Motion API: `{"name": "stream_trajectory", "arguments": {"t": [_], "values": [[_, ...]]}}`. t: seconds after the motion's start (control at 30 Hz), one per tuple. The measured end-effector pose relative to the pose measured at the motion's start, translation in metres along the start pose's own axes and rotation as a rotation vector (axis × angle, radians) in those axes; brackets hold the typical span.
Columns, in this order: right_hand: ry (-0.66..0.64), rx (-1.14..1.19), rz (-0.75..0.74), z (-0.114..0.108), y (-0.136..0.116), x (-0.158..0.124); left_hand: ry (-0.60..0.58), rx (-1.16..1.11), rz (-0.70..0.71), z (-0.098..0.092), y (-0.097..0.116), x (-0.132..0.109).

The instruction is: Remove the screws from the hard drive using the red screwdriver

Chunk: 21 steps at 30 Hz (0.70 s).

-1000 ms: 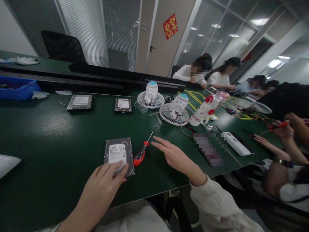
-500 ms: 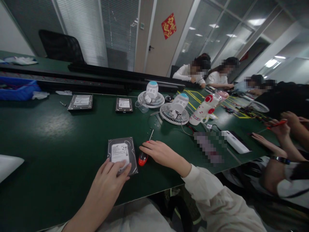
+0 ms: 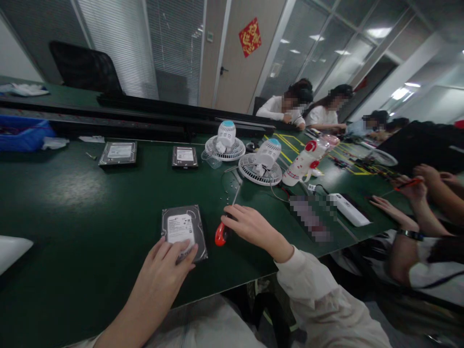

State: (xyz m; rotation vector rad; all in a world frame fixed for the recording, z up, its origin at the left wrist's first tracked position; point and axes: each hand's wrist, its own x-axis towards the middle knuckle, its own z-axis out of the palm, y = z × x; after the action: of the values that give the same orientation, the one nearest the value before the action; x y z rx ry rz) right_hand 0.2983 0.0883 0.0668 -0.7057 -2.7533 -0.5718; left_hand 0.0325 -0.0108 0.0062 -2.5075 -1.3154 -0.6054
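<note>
A hard drive (image 3: 197, 227) with a white label lies flat on the green table in front of me. My left hand (image 3: 168, 258) holds its near end, fingers over the label and thumb by the near edge. To the right, my right hand (image 3: 248, 224) is on a screwdriver (image 3: 219, 235) with a red and black handle. Its shaft points away from me, toward several small screws (image 3: 227, 192) scattered on the table. The fingers hide part of the handle.
Two more hard drives (image 3: 118, 153) (image 3: 184, 156) lie farther back. Two white fans (image 3: 260, 170) (image 3: 225, 148) rest face down beside a white and red bottle (image 3: 297, 166). A blue bin (image 3: 25, 135) stands far left. A co-worker's hands (image 3: 413, 193) are at the right.
My right hand has shifted slightly right with the screwdriver, which now lies more tilted and farther from the hard drive. The left hand stays on the drive. The camera view has shifted slightly.
</note>
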Motion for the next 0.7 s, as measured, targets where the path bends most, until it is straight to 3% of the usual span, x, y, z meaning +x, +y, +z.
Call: {"name": "stream_trajectory", "arguments": {"t": [0.23, 0.43, 0.7], "values": [[0.49, -0.055, 0.312, -0.012, 0.007, -0.018, 0.017, -0.035, 0.016, -0.002, -0.002, 0.001], [0.957, 0.105, 0.616, -0.009, 0.0, -0.004, 0.013, -0.048, 0.031, -0.006, -0.004, 0.003], [1.089, 0.189, 0.524, -0.051, 0.021, 0.044, -0.026, -0.061, 0.02, -0.006, -0.003, 0.005]]}}
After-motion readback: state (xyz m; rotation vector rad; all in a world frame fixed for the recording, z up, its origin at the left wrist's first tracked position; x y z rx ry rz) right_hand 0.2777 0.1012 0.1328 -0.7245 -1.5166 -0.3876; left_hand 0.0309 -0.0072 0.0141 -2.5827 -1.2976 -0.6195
